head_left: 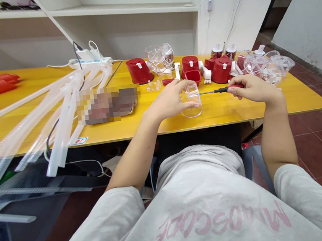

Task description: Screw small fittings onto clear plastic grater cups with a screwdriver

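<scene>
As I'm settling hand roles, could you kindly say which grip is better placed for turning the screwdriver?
Probably the right grip: it holds the screwdriver, while the left grip holds the clear plastic piece toward which the screwdriver points.

Light's staying bright and even; shadow's pooling under the table [234,109]; edges are stretching; pixelation's masking one patch left of centre.

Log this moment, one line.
left hand: holding clear plastic part | right hand: holding screwdriver by handle | shaft: pointed at part, contact unclear | table: red containers, translucent tubes
</scene>
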`<action>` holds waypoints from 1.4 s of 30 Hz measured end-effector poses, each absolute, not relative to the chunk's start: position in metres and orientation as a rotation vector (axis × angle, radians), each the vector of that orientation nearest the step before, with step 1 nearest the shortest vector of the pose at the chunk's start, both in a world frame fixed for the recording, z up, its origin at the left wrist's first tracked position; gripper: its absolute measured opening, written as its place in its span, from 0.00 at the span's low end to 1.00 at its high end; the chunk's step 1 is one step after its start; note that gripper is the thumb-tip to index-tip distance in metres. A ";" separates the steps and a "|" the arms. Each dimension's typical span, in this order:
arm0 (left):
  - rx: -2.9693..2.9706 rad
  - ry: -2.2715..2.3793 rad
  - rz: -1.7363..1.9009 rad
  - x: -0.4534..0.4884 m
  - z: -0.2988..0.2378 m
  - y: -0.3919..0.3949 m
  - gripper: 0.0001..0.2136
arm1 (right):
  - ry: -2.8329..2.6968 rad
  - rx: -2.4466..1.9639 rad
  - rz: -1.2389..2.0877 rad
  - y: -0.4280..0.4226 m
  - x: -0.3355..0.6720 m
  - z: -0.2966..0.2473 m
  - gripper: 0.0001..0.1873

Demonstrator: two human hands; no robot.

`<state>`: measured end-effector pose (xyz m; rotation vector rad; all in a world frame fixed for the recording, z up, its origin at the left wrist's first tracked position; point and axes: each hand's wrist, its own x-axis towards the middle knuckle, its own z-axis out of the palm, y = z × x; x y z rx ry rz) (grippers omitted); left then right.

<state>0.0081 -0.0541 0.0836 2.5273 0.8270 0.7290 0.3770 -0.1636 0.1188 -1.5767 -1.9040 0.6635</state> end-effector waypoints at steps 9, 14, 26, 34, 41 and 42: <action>2.526 0.819 0.738 0.009 0.082 -0.053 0.39 | -1.863 -1.576 0.641 -0.162 0.377 0.115 0.25; 2.529 0.803 0.737 0.008 0.084 -0.055 0.39 | -1.905 -1.584 0.697 -0.161 0.373 0.117 0.39; 2.535 0.819 0.734 0.009 0.082 -0.053 0.39 | -1.883 -1.438 0.517 -0.158 0.373 0.110 0.25; 2.532 0.821 0.734 0.008 0.083 -0.054 0.39 | -1.778 -1.432 0.432 -0.162 0.365 0.118 0.27; 2.542 0.812 0.739 0.008 0.083 -0.054 0.39 | -1.833 -1.428 0.329 -0.155 0.367 0.115 0.36; 2.546 0.813 0.738 0.009 0.083 -0.054 0.39 | -1.839 -1.412 0.311 -0.153 0.368 0.113 0.34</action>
